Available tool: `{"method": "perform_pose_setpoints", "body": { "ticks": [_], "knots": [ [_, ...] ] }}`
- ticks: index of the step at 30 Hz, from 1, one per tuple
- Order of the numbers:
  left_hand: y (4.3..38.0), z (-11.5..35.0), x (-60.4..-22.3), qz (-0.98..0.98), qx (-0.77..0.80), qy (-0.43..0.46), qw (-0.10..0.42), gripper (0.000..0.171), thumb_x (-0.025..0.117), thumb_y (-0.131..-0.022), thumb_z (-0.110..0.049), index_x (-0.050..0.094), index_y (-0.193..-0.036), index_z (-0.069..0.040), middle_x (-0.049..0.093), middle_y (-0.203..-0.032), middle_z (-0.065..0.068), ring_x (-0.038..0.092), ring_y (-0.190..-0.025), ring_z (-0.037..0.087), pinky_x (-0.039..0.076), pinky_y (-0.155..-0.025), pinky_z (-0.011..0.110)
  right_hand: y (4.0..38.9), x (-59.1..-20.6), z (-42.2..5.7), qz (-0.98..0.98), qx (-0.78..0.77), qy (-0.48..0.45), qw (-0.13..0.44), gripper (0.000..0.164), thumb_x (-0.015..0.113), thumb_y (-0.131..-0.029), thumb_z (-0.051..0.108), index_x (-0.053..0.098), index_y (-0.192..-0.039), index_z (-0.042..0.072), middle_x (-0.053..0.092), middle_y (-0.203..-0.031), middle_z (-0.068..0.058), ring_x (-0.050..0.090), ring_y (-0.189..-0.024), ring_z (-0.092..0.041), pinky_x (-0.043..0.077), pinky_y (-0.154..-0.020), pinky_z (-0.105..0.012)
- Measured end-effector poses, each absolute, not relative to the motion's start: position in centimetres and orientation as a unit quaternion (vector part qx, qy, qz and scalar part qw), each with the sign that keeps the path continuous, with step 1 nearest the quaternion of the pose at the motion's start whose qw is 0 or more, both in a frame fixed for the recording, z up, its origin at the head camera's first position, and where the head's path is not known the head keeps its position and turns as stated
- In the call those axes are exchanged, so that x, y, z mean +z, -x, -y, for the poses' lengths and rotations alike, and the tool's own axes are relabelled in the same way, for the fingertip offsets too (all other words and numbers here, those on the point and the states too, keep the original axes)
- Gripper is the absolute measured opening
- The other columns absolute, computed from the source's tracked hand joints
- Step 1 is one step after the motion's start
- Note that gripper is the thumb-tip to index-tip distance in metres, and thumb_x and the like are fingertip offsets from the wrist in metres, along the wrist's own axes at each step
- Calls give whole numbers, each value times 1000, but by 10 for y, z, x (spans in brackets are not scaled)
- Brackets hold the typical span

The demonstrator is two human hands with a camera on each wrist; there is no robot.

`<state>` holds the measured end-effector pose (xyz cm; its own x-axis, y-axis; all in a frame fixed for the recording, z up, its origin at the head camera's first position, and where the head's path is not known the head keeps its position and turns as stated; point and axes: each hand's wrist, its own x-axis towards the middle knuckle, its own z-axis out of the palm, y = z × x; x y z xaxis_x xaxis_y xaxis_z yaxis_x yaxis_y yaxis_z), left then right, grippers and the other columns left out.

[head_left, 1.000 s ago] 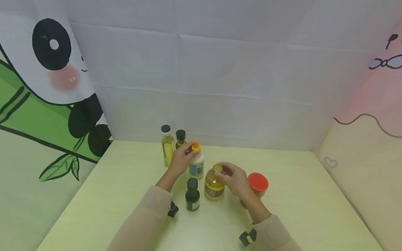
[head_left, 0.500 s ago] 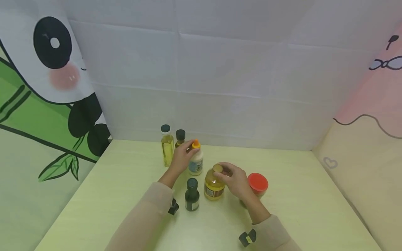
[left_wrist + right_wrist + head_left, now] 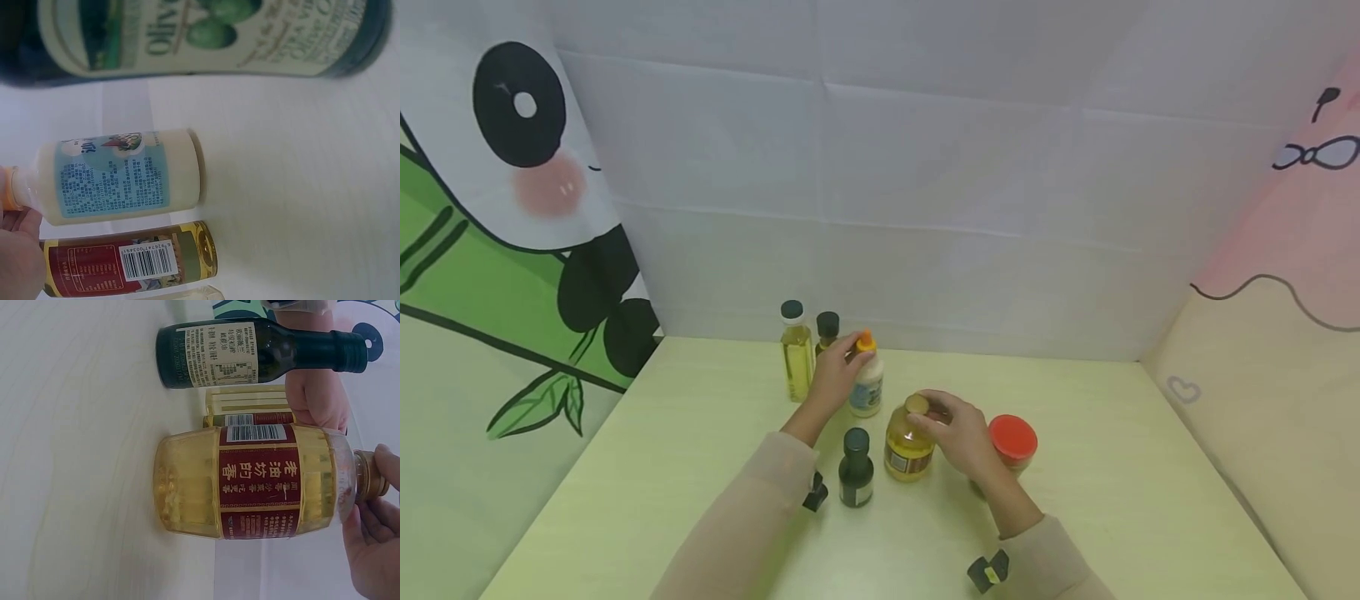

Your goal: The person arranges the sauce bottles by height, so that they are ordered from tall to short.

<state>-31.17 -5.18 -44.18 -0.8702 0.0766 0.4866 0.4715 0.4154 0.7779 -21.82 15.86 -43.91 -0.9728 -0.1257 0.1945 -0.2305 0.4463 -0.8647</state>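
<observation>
My left hand (image 3: 831, 377) pinches the orange cap of a white squeeze bottle (image 3: 866, 398), which stands upright. Its blue label (image 3: 112, 178) faces the left wrist camera. Thumb and fingers of my right hand (image 3: 961, 429) grip the gold cap of a squat cooking oil bottle (image 3: 908, 442); its red label (image 3: 259, 481) shows in the right wrist view. Between my forearms, nearest me, stands a small dark green olive oil bottle (image 3: 856, 473), large across the top of the left wrist view.
A tall bottle of yellow oil (image 3: 797, 364) and a dark-capped bottle (image 3: 827, 325) stand at the back left, the latter partly behind my left hand. A red-lidded jar (image 3: 1012, 439) is right of my right hand, half hidden. A white cloth wall (image 3: 925, 283) closes off the back.
My left hand has shifted the white squeeze bottle slightly away from me, toward the back wall. The right hand keeps its hold on the oil bottle's cap, and the other bottles stay in place.
</observation>
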Motion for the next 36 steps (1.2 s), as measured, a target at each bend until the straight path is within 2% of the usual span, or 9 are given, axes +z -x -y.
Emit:
{"method": "perform_pose_setpoints", "body": {
  "ticks": [21,36],
  "knots": [
    [327,48,-449,842,-486,153,178,41,64,-96,-13,56,-132,5,58,-125,21,56,-118,33,48,-98,39,223,-446,-160,849,515,-107,60,44,78,-85,24,65,-124,7,66,-117,-8,63,-108,-26,53,-90,-39],
    [322,43,-443,855,-479,126,154,45,61,-98,-17,51,-138,1,57,-130,20,55,-120,33,46,-100,42,223,-448,-160,847,515,-113,67,43,77,-85,22,65,-124,8,67,-117,-8,63,-109,-28,52,-91,-42]
  ]
}}
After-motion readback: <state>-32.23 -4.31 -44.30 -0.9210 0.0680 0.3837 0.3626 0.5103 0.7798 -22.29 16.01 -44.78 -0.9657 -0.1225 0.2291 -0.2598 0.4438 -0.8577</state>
